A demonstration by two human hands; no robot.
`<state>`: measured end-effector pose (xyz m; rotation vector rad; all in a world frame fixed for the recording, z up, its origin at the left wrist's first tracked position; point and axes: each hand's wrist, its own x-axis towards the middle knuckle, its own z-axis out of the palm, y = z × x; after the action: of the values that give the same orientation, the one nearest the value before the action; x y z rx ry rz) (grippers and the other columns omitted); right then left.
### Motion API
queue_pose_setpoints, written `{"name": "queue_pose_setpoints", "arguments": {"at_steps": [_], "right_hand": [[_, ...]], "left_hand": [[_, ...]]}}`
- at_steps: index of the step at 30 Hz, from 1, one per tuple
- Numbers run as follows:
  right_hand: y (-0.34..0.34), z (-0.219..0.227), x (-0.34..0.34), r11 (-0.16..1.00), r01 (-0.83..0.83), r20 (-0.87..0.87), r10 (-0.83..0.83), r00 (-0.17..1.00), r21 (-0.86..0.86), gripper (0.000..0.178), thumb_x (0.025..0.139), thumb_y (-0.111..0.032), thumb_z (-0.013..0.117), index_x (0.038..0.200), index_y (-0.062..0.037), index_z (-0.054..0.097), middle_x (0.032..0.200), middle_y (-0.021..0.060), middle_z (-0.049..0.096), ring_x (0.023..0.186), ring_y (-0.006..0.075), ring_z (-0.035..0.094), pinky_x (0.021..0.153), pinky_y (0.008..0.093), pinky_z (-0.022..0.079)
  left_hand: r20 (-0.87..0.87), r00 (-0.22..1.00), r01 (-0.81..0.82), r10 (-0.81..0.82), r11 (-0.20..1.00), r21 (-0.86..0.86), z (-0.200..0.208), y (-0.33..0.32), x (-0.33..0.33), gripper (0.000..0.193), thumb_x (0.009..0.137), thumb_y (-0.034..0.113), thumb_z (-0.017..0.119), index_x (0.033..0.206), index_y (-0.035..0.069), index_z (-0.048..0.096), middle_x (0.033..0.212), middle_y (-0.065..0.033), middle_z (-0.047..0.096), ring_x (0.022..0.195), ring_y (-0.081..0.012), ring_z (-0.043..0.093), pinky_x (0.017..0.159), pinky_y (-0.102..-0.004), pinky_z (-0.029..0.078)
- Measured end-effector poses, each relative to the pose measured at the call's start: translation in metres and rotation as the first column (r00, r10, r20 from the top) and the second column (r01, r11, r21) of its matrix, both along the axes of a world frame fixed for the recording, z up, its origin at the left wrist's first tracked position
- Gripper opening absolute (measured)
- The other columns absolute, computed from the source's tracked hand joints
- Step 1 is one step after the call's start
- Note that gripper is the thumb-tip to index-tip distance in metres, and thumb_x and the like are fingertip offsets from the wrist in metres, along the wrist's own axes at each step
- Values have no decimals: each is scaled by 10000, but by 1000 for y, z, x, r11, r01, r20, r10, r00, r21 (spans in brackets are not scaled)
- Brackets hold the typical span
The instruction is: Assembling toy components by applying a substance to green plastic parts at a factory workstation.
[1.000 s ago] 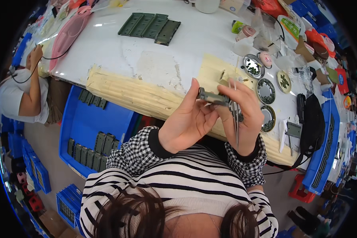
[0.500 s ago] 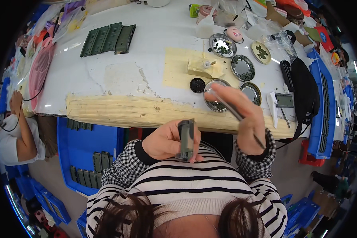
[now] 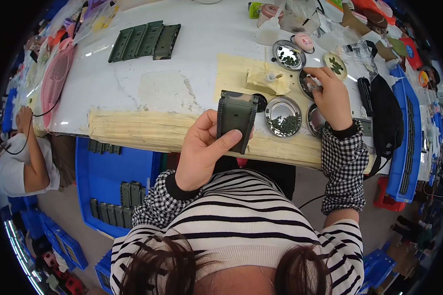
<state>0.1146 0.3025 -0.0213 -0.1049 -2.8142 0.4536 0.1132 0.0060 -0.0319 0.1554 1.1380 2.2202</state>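
Observation:
My left hand (image 3: 206, 150) grips a dark green, box-like plastic part (image 3: 237, 123) with ridged side edges and a camouflage-patterned end. My thumb lies across its flat face, and the part is raised in front of the table's near edge. My right hand (image 3: 331, 96) reaches over a round metal dish (image 3: 303, 89), its fingers bent together at the dish. Anything between those fingertips is hidden. Beside it, another metal dish (image 3: 283, 117) holds many tiny dark green pieces. A further dish (image 3: 314, 119) is partly covered by my right wrist.
Several green parts (image 3: 145, 42) lie in a row at the back left. A yellow-taped block (image 3: 268, 81) stands among the dishes. Blue bins (image 3: 96, 172) with more parts are at lower left and far right. A pink basket (image 3: 58, 81) and another person's arm (image 3: 32, 147) are left.
My left hand has raised the green part toward the table and turned its flat face up. My right hand has moved forward and right to a dish; its thin stick-like tool no longer shows.

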Motion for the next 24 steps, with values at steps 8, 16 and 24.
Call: {"name": "queue_pose_setpoints", "arguments": {"at_steps": [8,16,24], "right_hand": [[4,-3,-1,999,-23,-2,23,1000,39,136,820,-68,633,954,-76,655,892,78,643,745,315,632,653,398,489],[9,-2,-3,998,-52,19,51,999,28,145,777,-19,637,921,-39,639,869,111,644,750,325,634,658,399,486],[17,-3,2,1000,-30,67,30,997,-6,159,777,2,615,936,14,618,886,164,649,780,322,639,687,369,498]], "left_hand": [[-88,996,-5,0,998,-56,-8,-2,0,359,928,9,585,1252,6,429,1130,-168,636,1029,-217,647,908,-339,530],[-145,989,-2,-3,999,-37,-8,-2,2,335,924,-28,573,1201,8,388,1132,-156,628,1059,-193,631,908,-309,513],[-182,983,-10,1,999,-50,-8,-2,3,354,925,-30,566,1220,3,373,1155,-149,602,1050,-189,628,897,-302,516]]}}
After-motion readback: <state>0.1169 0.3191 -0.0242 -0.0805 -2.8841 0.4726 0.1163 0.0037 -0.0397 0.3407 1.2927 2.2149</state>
